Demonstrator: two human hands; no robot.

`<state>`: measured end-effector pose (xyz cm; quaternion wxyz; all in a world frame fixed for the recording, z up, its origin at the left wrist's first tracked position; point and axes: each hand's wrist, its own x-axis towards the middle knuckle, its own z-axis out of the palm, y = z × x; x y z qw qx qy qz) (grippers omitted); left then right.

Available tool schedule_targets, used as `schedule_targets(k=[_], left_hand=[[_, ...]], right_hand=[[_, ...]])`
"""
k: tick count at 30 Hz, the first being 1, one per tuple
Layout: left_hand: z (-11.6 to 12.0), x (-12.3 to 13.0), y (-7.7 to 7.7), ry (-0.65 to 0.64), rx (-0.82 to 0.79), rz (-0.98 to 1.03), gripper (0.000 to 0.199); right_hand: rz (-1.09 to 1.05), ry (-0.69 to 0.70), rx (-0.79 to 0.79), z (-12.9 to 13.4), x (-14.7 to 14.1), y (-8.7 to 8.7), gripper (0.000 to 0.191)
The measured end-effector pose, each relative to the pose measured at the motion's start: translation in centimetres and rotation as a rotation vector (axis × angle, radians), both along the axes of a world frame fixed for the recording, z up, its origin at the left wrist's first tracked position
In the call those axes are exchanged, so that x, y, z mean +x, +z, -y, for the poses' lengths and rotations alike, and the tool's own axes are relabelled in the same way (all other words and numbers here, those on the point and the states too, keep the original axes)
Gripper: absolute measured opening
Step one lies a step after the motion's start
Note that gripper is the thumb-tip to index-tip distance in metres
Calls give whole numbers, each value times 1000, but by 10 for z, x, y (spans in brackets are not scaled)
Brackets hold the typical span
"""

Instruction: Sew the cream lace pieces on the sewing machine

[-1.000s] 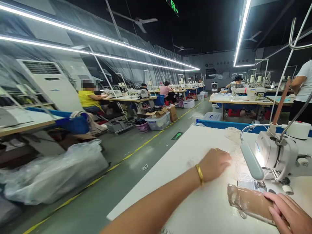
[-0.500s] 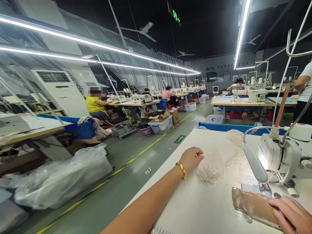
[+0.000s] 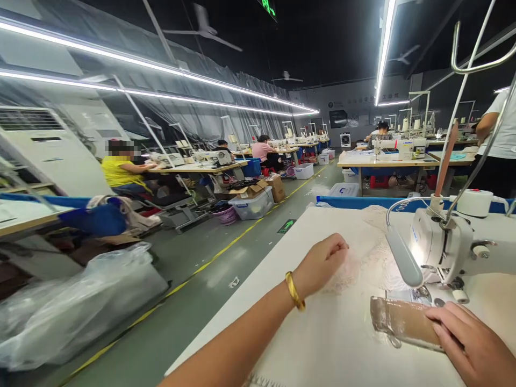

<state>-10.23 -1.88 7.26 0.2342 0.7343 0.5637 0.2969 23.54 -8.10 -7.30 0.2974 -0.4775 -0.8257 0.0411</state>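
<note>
Your left hand point(image 3: 322, 262) slid right, fingers curled onto lace piece point(image 3: 355, 269); right hand point(image 3: 470, 344) pressed flat, fingers together, on tan fabric strip point(image 3: 403, 321) near sewing machine point(image 3: 443, 250).

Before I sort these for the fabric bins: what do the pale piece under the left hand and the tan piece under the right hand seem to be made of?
The pale piece by the left hand looks like lace: cream, matt, with an open patterned weave. The tan piece under the right hand looks like smooth fabric, perhaps stretchy, with a slight sheen; its fibre cannot be told. Both lie on the white table.
</note>
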Motion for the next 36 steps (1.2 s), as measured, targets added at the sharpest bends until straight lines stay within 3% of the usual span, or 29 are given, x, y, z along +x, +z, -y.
schedule_targets(k=[1,5,7,12,14,16,22,25,27,31,36], left_hand=[[11,13,-1,-98,0,5,12],[45,50,-19,-909,131,-22,16],[51,54,-29,-1033,143,51,23],[48,45,-43,-626,177,14,16],[48,45,-48,-558,192,-59,11],[48,48,-54,-558,212,-132,1],[47,61,-64,-519,243,-292,21],[48,64,-65,-500,250,-319,16],[49,65,-68,-483,259,-295,9],[46,64,-72,-455,233,-160,15],[39,65,-55,-444,128,-12,25]], right_hand=[[-8,12,-28,3,-3,8,23],[-90,-15,-88,12,-13,38,27],[-120,-23,-98,15,-17,48,27],[-158,113,-73,18,-22,56,24],[-133,184,-65,18,-23,56,23],[-92,207,-83,18,-24,55,21],[-60,187,-126,19,-26,55,18],[-77,182,-131,20,-27,56,17],[-76,177,-141,20,-28,57,17],[-62,166,-162,21,-28,58,17],[-46,166,-161,20,-29,55,19]])
